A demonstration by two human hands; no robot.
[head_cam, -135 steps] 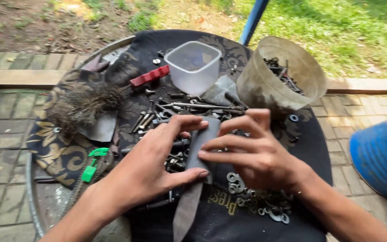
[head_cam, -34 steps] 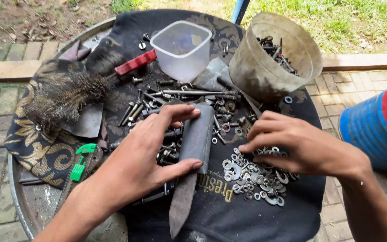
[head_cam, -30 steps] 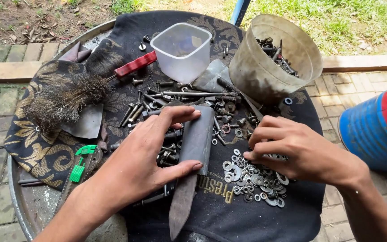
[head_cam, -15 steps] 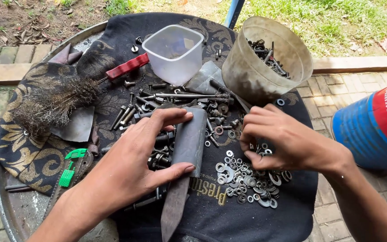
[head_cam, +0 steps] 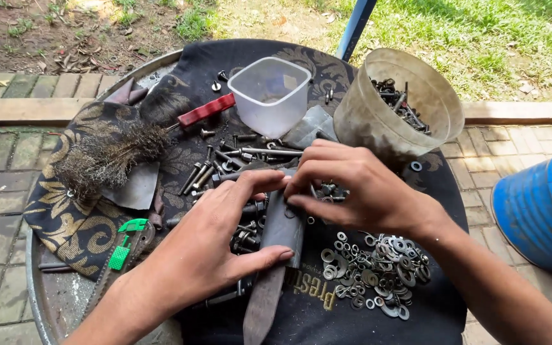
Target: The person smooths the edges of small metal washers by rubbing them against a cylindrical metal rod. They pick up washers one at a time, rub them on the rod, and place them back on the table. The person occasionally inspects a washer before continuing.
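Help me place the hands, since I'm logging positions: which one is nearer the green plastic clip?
Left. The left hand lies just right of the green plastic clip; the right hand is farther right, past the flat grey strip.

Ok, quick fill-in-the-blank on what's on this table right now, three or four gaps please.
1. The left hand holds a long dark ____.
2. The pile of washers lies below the ____ hand.
3. The wire brush has a ____ handle.
4. The clear square tub is ____ inside.

Missing words: blade; right; red; empty
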